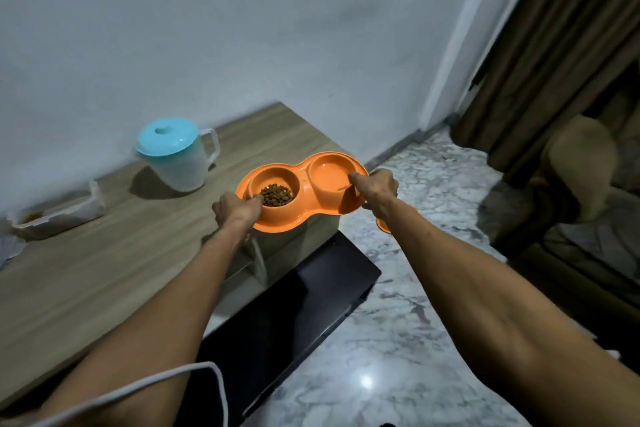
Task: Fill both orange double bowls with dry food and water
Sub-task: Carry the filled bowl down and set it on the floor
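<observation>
An orange double bowl (304,184) is held over the right end of the wooden table (114,253). Its left cup holds brown dry food (276,195); its right cup (330,172) looks wet with water. My left hand (237,210) grips the bowl's near left rim. At the right rim, my right hand (375,189) grips with the thumb inside the cup. A sliver of a second orange bowl (382,225) shows on the floor under my right wrist, mostly hidden. A clear jug with a blue lid (176,156) stands at the back of the table.
A clear plastic container of dry food (57,215) sits at the table's far left by the wall. A black panel (294,315) lies beside the table on the marble floor (398,340). Brown curtains (554,62) hang at the right. A white cable (156,385) crosses my left arm.
</observation>
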A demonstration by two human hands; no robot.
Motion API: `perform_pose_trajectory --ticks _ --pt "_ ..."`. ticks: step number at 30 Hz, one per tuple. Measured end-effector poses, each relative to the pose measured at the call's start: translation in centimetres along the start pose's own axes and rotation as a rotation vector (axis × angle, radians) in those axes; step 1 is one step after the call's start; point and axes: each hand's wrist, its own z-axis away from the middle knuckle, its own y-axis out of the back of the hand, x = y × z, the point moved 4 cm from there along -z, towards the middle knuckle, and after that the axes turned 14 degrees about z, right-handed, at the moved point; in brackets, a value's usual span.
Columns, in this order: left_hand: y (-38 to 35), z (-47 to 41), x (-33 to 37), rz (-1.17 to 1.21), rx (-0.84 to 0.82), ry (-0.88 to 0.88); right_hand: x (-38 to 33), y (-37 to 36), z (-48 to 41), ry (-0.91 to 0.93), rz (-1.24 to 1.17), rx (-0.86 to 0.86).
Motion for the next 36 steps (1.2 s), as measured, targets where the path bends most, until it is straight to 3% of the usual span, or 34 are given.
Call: perform_pose_trajectory --ticks 9,17,27,36 --pt "-17.3 6.3 7.5 0.006 -0.038 -0.084 6.6 14.3 -10.6 -0.034 -0.048 0.067" --pt "-30.4 5.3 12.9 0.046 -0.08 -0.1 8.7 21.0 -21.8 -0.064 -0.083 0.082" --pt "-45.6 -3.5 18.1 0.022 -0.102 -0.066 6.6 22.9 -38.7 -0.066 -0.075 0.141" --pt "-53.8 -11.7 17.8 0.041 0.05 -0.008 6.1 17.7 -53.0 -0.053 -0.042 0.006"
